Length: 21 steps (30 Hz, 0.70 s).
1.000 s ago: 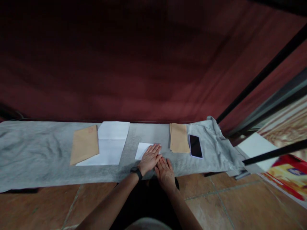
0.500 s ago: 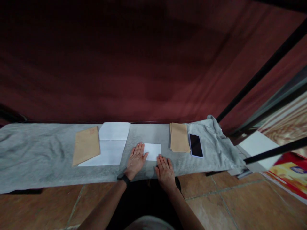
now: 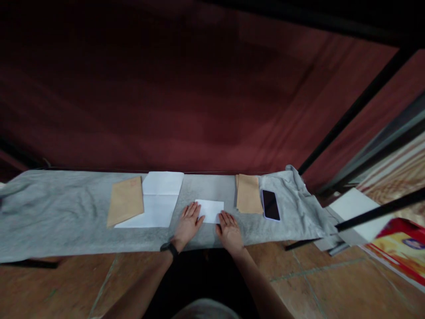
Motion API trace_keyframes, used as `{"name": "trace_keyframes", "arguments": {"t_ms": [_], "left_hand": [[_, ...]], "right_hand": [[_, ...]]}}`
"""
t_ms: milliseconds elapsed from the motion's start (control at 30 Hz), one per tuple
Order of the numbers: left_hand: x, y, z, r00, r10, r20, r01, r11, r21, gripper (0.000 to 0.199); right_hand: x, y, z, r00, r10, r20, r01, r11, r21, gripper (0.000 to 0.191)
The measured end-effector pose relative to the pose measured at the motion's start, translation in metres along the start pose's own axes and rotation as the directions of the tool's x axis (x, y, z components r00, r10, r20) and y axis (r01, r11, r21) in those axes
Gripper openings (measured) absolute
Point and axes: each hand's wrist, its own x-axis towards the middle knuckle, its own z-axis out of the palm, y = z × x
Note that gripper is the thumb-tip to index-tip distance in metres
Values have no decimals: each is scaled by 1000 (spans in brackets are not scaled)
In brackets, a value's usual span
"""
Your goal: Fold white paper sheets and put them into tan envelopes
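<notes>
A small folded white sheet of paper (image 3: 211, 211) lies flat on the grey cloth in front of me. My left hand (image 3: 189, 223) rests flat on its left edge, fingers stretched out, with a dark band at the wrist. On the paper's lower right corner lie the fingertips of my right hand (image 3: 229, 230), also flat with the fingers out. Left of my hands, larger white sheets (image 3: 161, 206) with a crease across them are partly covered by a brown envelope (image 3: 126, 200). To the right is a small stack of brown envelopes (image 3: 249, 194).
A phone (image 3: 271, 205) with a dark screen lies right of the stacked envelopes. Grey cloth (image 3: 66, 212) covers the long narrow table, with a dark red curtain (image 3: 186, 110) behind. Black metal poles (image 3: 352, 108) and a white box (image 3: 357, 208) stand at the right.
My right hand has moved slightly up along the paper's right edge. My left hand stays on the left edge. The camera view has shifted a little.
</notes>
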Motion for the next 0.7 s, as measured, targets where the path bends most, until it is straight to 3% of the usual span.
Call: {"name": "trace_keyframes", "arguments": {"t_ms": [133,233,400,500,700], "left_hand": [[-7,-8,-5,978,196,75,-195,981,-8,46],[-5,-10,-9,958,229,170,-235,972,16,42],[1,-6,-12,946,242,214,-247,969,-3,52],[2,-1,-19,954,226,197,-220,974,-55,56],[15,-7,-52,986,146,79,-132,978,-165,32]], "right_hand": [[7,5,-7,996,-17,83,18,1000,-15,42],[11,6,-11,992,-30,121,35,999,-39,40],[12,0,-10,994,-1,111,0,1000,11,39],[11,-3,-9,997,32,64,-41,986,159,40],[17,7,-14,993,113,-37,-86,899,429,30]]}}
